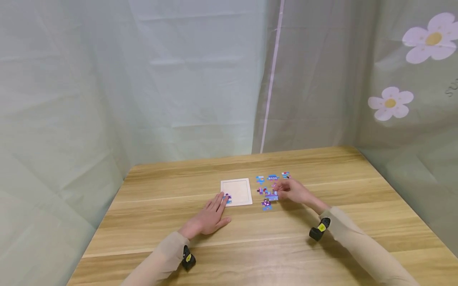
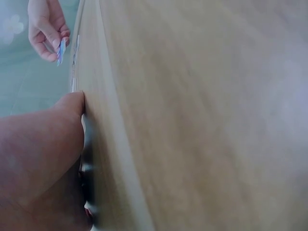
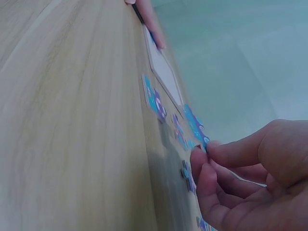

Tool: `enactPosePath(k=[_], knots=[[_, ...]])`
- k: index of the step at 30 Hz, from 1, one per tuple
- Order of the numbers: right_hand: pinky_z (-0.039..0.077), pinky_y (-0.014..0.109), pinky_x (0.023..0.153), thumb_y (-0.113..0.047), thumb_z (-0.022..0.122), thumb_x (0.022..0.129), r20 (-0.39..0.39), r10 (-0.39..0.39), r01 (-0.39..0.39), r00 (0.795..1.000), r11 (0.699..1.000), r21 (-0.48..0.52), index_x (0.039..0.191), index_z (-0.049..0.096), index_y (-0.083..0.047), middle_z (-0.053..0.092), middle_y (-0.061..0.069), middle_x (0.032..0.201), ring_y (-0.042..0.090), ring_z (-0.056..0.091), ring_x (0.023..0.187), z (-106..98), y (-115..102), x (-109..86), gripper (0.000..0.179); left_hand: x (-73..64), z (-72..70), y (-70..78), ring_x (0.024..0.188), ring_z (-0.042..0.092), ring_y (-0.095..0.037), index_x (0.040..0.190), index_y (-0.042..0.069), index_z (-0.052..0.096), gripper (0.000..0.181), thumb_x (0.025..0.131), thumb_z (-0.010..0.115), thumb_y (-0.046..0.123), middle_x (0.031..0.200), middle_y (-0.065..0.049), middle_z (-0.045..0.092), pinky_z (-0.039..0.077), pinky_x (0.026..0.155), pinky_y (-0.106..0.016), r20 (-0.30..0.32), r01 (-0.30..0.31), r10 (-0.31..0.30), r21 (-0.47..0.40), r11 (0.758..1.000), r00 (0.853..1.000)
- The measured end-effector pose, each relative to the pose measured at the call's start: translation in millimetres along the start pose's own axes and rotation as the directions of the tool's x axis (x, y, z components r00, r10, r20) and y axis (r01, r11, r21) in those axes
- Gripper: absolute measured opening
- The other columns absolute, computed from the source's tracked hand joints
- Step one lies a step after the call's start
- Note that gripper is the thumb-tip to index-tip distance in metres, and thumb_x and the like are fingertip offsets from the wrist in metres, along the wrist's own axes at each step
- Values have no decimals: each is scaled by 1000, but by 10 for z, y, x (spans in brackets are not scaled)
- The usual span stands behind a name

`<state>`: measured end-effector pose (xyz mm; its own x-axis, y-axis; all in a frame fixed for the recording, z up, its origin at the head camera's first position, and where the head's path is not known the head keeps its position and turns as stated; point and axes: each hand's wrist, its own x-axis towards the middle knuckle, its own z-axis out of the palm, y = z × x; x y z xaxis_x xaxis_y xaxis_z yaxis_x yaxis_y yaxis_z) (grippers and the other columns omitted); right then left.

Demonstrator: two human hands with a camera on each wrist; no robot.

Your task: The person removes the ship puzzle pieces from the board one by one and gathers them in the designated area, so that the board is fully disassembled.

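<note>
My right hand pinches a blue and purple jigsaw piece between thumb and fingertips. The piece is lifted off the table and tilted, as the left wrist view also shows. To the left lies a square white puzzle tray with a thin inner outline. In its near-left corner sits a purple and blue piece, partly hidden by fingers. My left hand lies with its fingers straight, their tips on that corner of the tray and the piece, thumb spread to the right.
Several loose jigsaw pieces lie right of the tray, among them a blue one, a striped one, a colourful one and a purple one. The wooden table ends at hanging curtains behind.
</note>
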<state>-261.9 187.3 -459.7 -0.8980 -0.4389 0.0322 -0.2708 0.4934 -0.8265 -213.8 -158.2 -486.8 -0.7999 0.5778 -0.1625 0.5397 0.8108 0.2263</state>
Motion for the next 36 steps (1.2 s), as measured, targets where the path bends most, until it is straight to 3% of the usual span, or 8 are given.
enactPosePath(k=[7, 16, 25, 29, 36], knots=[[55, 21, 68, 7, 62, 87, 24, 40, -41, 999, 999, 23, 100, 63, 10, 69, 24, 98, 16, 65, 82, -71, 12, -75, 13, 18, 21, -19, 151, 4, -32, 155, 3, 5, 81, 100, 32, 56, 163, -19, -1, 16, 121, -52, -3, -1, 1, 2, 1000, 1000], [52, 22, 66, 4, 62, 88, 50, 65, -64, 997, 998, -18, 96, 68, 5, 70, 15, 85, 12, 62, 73, -142, 37, -128, 11, 12, -11, 1, 151, 2, -33, 155, 2, 5, 81, 101, 33, 55, 163, -19, -3, 14, 121, -53, 19, 6, -6, -6, 1000, 1000], [53, 24, 65, 2, 62, 89, 80, 105, -104, 991, 994, -17, 98, 68, 6, 71, 17, 93, 13, 62, 75, -142, 28, -180, 12, -22, -73, 43, 151, 2, -35, 155, 0, 5, 80, 101, 36, 52, 162, -21, -2, 13, 121, -54, 34, 11, -10, -14, 1000, 999], [51, 25, 62, 1, 67, 85, 73, 124, -121, 990, 992, -41, 98, 68, 6, 71, 15, 87, 12, 61, 70, -133, 3, -184, 14, -34, -93, 56, 151, 1, -35, 155, 1, 4, 81, 101, 34, 53, 162, -21, -3, 13, 121, -54, 41, 6, -5, -23, 1000, 999], [47, 25, 67, -10, 80, 75, 59, 152, -141, 987, 977, -158, 95, 68, -2, 66, 6, 80, 12, 57, 72, -121, 0, -160, 25, -24, -75, 41, 150, 2, -36, 154, 0, 4, 81, 101, 34, 53, 162, -22, -2, 13, 120, -56, 24, -8, 9, -41, 999, 1000]])
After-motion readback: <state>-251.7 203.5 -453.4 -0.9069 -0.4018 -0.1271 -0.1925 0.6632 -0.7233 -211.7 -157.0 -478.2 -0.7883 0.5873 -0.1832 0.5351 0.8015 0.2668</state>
